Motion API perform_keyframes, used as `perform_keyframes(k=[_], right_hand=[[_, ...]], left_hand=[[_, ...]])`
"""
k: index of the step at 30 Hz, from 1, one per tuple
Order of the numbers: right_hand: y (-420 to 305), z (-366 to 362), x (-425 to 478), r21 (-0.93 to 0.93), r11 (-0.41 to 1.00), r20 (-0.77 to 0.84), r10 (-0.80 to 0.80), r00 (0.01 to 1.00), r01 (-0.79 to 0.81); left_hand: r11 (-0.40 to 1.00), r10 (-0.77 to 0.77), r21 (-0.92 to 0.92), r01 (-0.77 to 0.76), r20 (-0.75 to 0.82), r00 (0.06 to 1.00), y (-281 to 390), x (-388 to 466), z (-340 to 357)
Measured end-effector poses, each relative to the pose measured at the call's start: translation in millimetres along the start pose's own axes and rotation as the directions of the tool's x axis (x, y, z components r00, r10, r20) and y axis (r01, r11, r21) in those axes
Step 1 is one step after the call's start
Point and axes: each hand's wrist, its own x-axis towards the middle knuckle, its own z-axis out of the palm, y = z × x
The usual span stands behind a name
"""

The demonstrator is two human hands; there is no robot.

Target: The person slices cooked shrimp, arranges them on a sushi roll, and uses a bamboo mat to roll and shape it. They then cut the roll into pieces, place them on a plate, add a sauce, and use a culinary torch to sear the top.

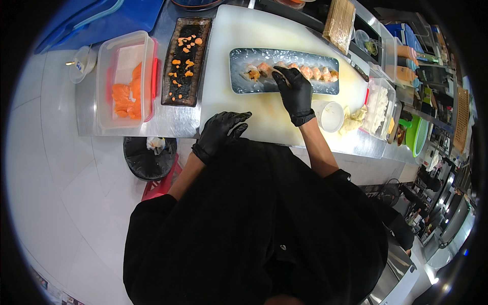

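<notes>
My right hand (294, 91), in a black glove, reaches over a long blue-grey plate (238, 84) with bent fingers around a piece of sushi roll, mostly hidden by the glove. Topped sushi roll pieces (306, 71) lie in a row along the plate, with another piece (251, 73) near its left end. Also gloved in black, my left hand (223, 129) is at the near edge of the white cutting board (263, 34). Its thumb stands apart from the fingers, and it holds nothing.
Left of the board lies a dark rectangular plate (185, 85) with orange bits, beside a plastic container (103, 80) of orange fish. To the right are a white tub (331, 116), a knife (360, 72), a rice container (377, 108) and a bamboo mat (339, 24). A lined bin (139, 164) stands below.
</notes>
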Motion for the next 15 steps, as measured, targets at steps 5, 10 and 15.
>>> perform_keyframes(k=[5,10,15], right_hand=[[0.8,0.3,-0.8,-0.001,1.0,0.004,0.027,1.0,-0.027],[-0.2,-0.4,-3.0,-0.023,1.0,-0.01,0.007,1.0,-0.008],[-2.3,-2.9,-6.1,-0.032,0.997,-0.012,0.068,0.998,-0.069]], left_hand=[[1.0,0.011,0.0,-0.011,-0.008,1.0,0.6,0.7,0.1],[1.0,-0.011,0.001,0.011,0.011,1.0,0.9,1.2,-0.1],[1.0,-0.01,-0.002,0.01,0.008,1.0,0.7,1.5,-0.1]])
